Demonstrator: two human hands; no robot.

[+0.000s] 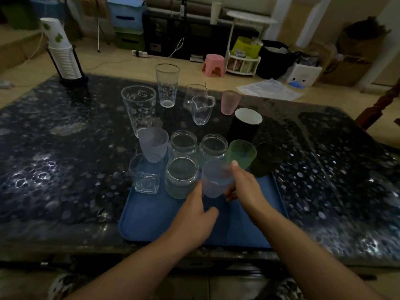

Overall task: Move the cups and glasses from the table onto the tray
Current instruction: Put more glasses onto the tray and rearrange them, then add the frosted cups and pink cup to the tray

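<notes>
Head view: I set a frosted cup on the blue tray.
My right hand wraps its side, my left hand steadies it with loose fingers. It looks light and slick, so I would grip mid-wall. Beyond, tall glasses wait on the table.

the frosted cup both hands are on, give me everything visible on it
The frosted cup is a pale lilac, translucent tumbler, plastic by its look, tapering toward the base and empty. It stands about upright over the blue tray, beside a clear jar and before a green cup. The right hand has it in its grip, thumb near the rim; the left hand touches its lower left side. Whether its base rests on the tray is hidden.
</notes>
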